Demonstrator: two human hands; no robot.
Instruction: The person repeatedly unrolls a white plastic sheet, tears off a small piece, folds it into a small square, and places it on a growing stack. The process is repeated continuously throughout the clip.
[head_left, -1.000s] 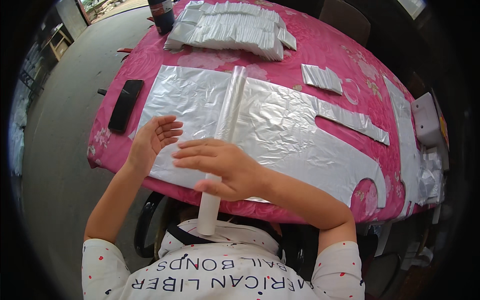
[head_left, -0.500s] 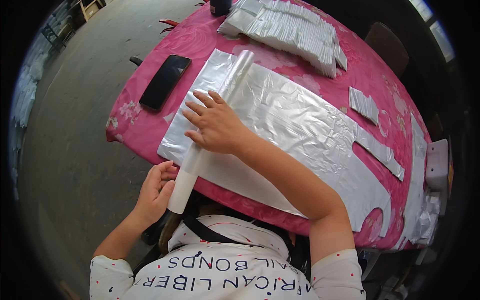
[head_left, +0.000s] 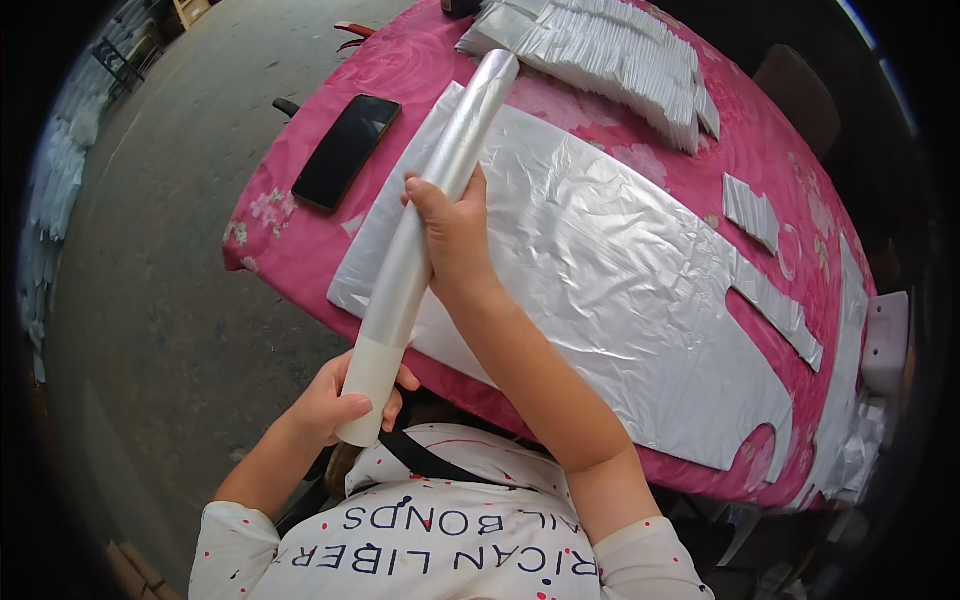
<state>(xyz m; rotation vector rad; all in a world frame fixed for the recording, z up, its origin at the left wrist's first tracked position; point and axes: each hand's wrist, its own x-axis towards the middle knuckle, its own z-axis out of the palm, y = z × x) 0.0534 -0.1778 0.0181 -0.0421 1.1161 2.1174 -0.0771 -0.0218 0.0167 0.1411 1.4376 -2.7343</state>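
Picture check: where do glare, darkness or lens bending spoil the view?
Head view: shiny glare across the crumpled plastic sheet and along the roll; head view: black rim swallowing the corners; head view: fisheye bowing the edge of the pink table, while the phone looks reasonably sharp.
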